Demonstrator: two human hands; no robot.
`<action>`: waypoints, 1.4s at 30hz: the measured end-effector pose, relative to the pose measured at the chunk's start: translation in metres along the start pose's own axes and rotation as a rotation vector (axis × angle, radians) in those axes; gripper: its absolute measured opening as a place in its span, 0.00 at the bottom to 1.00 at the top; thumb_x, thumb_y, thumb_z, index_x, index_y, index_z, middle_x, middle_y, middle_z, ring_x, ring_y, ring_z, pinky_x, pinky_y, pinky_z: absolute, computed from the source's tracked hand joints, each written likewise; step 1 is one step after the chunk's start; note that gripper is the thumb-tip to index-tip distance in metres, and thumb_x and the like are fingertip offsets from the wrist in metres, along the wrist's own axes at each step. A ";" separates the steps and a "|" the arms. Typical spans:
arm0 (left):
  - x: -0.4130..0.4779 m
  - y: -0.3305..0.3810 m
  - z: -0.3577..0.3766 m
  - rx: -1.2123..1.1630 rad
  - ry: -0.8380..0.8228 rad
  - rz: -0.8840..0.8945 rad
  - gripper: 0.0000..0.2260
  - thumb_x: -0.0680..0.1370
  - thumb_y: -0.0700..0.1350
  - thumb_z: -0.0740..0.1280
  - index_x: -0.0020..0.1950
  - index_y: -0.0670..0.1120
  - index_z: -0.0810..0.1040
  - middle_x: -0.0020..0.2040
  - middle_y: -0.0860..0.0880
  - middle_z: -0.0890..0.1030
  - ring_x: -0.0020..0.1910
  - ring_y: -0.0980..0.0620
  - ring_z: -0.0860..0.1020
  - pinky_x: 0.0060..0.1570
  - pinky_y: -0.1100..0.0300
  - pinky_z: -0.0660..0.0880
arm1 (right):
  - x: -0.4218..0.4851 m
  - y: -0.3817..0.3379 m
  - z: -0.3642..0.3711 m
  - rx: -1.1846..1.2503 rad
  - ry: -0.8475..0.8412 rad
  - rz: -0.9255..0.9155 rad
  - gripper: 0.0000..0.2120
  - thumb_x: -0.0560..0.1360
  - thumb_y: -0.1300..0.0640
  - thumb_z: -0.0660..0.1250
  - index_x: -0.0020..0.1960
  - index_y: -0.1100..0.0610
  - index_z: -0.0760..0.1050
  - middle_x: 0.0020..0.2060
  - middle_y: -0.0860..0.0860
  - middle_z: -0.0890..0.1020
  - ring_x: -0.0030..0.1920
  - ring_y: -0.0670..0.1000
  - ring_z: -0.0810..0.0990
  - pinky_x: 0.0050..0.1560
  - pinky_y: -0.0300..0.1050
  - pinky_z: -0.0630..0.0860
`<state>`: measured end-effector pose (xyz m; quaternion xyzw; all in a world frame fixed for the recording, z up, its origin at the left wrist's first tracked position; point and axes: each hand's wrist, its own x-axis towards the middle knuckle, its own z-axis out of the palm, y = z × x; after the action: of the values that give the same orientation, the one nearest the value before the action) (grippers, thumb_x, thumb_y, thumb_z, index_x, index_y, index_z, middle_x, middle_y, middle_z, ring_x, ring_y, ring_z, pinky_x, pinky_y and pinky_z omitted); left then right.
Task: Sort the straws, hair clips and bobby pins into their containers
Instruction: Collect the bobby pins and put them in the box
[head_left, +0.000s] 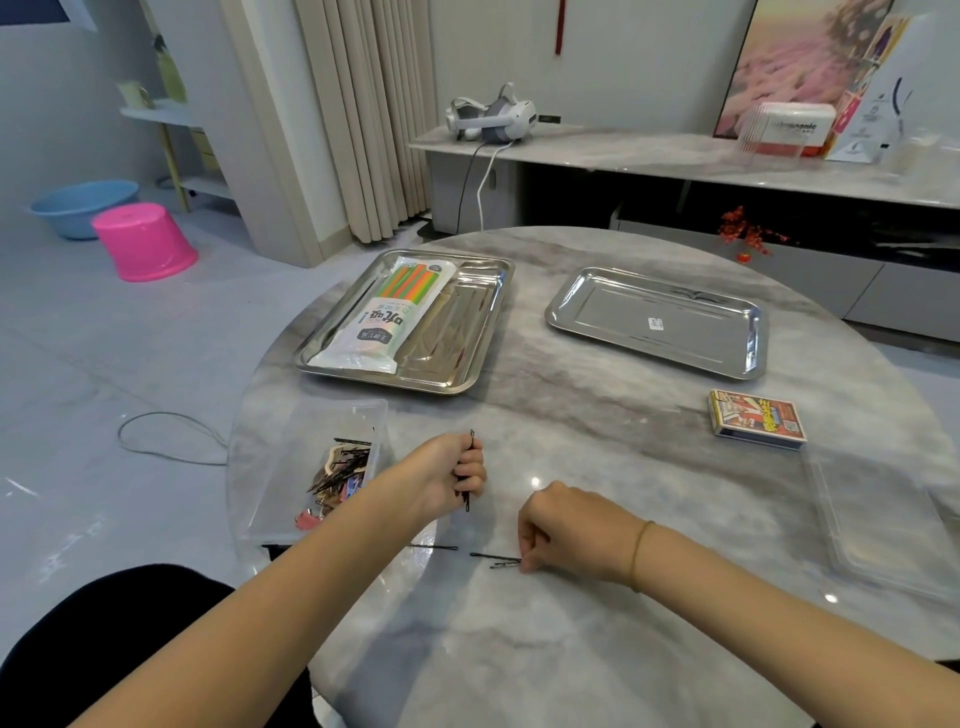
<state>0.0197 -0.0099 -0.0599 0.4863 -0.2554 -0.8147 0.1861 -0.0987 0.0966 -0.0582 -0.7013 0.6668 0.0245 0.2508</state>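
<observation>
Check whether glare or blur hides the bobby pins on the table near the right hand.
Head view: small glare spots dot the glossy grey marble table, one just beyond the right hand, none over the thin black bobby pins it pinches; those read sharp. Head view: wide-angle distortion curves the table edge, and the white box in the background looks smeared.
</observation>
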 end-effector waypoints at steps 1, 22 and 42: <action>0.000 0.002 -0.001 -0.016 -0.006 -0.004 0.17 0.83 0.42 0.50 0.34 0.44 0.63 0.18 0.53 0.60 0.13 0.59 0.58 0.13 0.69 0.52 | 0.000 -0.002 0.002 -0.032 -0.013 -0.016 0.08 0.74 0.55 0.68 0.49 0.58 0.79 0.50 0.56 0.80 0.46 0.55 0.78 0.43 0.44 0.71; -0.021 0.040 -0.007 -0.172 -0.166 -0.006 0.14 0.80 0.44 0.54 0.35 0.44 0.65 0.23 0.50 0.63 0.18 0.55 0.62 0.18 0.69 0.59 | 0.032 -0.034 0.031 0.197 0.289 -0.267 0.02 0.68 0.59 0.68 0.38 0.58 0.78 0.44 0.52 0.81 0.44 0.50 0.79 0.48 0.46 0.76; -0.024 0.023 -0.019 -0.230 -0.043 0.018 0.15 0.81 0.43 0.53 0.35 0.40 0.68 0.27 0.44 0.74 0.20 0.50 0.74 0.23 0.68 0.72 | 0.029 -0.008 -0.026 0.245 0.326 0.278 0.09 0.61 0.56 0.75 0.35 0.61 0.82 0.30 0.55 0.82 0.35 0.49 0.80 0.36 0.40 0.73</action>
<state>0.0489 -0.0196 -0.0368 0.4420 -0.1686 -0.8470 0.2425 -0.0960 0.0592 -0.0437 -0.5617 0.7867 -0.1358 0.2172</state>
